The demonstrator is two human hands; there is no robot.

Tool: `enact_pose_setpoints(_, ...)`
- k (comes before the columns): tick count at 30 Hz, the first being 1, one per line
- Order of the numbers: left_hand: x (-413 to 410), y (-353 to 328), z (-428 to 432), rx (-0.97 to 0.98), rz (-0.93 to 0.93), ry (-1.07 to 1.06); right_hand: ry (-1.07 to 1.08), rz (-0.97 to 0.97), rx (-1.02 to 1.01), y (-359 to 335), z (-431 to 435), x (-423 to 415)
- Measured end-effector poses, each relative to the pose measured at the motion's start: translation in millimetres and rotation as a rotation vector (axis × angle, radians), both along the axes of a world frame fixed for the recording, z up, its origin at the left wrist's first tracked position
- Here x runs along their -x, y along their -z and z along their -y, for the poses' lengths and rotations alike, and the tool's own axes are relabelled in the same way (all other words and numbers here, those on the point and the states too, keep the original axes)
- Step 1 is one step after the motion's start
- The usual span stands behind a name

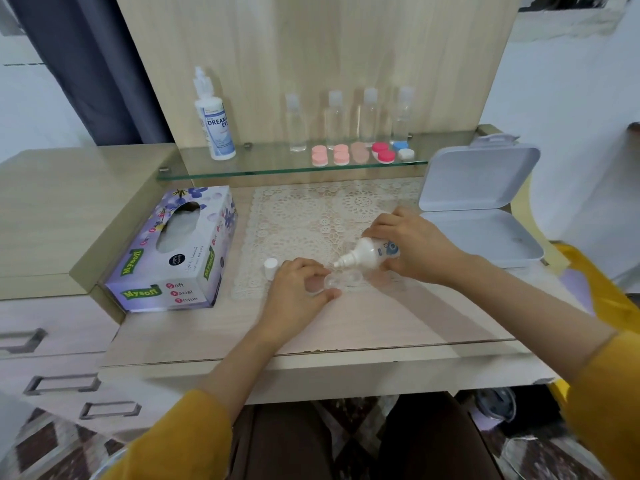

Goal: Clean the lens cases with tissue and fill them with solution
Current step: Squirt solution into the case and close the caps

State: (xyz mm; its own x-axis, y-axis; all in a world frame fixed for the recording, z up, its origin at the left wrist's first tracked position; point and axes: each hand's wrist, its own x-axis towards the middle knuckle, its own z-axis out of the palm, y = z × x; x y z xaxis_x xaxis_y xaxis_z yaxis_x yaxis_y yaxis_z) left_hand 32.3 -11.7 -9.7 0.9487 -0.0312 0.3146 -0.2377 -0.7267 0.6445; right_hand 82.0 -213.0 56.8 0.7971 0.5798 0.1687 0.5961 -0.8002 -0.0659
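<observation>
- Head view: the work stands at the filling step. The right hand [412, 244] is wrapped around a small solution bottle [372, 252], tipped over so that its nozzle points down at the clear lens case [343, 281].
- The left hand [296, 294] steadies that case, with thumb and fingers curled around its near end and pinching it in place on the front edge of the lace mat [311, 220].
- The case looks transparent and open, with no lids on it that I can make out. I cannot tell whether any liquid lies in its wells.
- A white cap [271, 268] stands just left of the left hand, probably the bottle's own.
- No tissue is in either hand or on the mat. The tissue box [173, 258] sits well to the left, so I judge that wiping is finished for this case.
- Up on the glass shelf [277, 168] a row of coloured lens cases [341, 154] sits capped, next to a larger bottle [215, 126]. Whether they are cleaned or filled does not show, so they may be what is left to do.
- To finish this one, my guess is that both wells need filling and lids.
</observation>
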Motion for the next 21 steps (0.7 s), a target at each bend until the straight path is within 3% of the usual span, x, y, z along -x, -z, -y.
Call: enact_pose_setpoints(21, 2.3, 0.0, -4.8, 0.026, 0.013, 0.013, 0.006, 0.137, 0.321, -12.4, -18.8, 7.2)
